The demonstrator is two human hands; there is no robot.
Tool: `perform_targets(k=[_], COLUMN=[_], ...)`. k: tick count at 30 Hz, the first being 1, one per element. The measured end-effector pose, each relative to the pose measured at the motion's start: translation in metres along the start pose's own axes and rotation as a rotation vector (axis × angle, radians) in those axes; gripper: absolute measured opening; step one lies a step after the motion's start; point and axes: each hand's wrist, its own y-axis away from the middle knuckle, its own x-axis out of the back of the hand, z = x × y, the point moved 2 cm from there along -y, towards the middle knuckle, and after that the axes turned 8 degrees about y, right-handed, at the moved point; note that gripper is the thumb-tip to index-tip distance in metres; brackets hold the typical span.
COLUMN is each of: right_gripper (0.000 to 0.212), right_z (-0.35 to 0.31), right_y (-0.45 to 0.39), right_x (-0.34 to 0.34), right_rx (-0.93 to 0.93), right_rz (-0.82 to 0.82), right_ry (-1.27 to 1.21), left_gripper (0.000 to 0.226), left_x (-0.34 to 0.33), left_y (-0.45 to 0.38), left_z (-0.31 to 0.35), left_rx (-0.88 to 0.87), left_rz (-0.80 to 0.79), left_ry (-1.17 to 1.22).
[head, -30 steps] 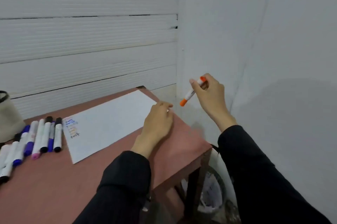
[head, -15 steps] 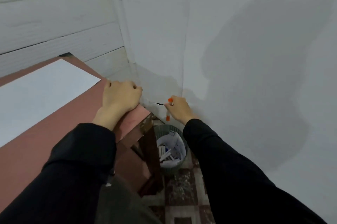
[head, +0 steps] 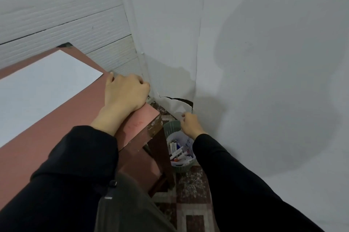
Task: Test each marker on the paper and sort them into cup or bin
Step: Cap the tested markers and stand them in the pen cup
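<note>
Head view: a person leans beside a reddish-brown wooden table (head: pixel 62 118), right hand (head: pixel 189 124) above a green plastic bin (head: pixel 171 127).

Left hand (head: pixel 125 92) rests loosely curled, holding nothing, on the table's corner; right hand looks empty, fingers curled. Several white-barrelled markers (head: pixel 178 153) lie binned; white paper sheet (head: pixel 41 88) waits, suggesting more testing.

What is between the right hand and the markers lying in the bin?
Nothing, in the head view. The right hand hangs above the bin, and only open air separates it from the markers inside.
</note>
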Motion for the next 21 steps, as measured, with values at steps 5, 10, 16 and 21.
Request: perform_targets(k=[5, 10, 16, 21], right_gripper=[0.021, 0.020, 0.018, 0.019], right_z=[-0.037, -0.096, -0.201, -0.290], right_y=[0.010, 0.025, 0.061, 0.103], right_x=[0.038, 0.087, 0.124, 0.099], right_rx=[0.098, 0.252, 0.500, 0.759], right_rz=[0.255, 0.400, 0.473, 0.402], right_ry=[-0.145, -0.289, -0.332, -0.205], left_gripper=[0.033, 0.026, 0.020, 0.020], left_x=[0.004, 0.027, 0.060, 0.094], left_y=[0.005, 0.021, 0.038, 0.066], left_z=[0.001, 0.000, -0.057, -0.133], left_rx=[-0.014, 0.028, 0.123, 0.203], left_rz=[0.049, 0.293, 0.515, 0.671], left_ry=[0.211, 0.662, 0.660, 0.506])
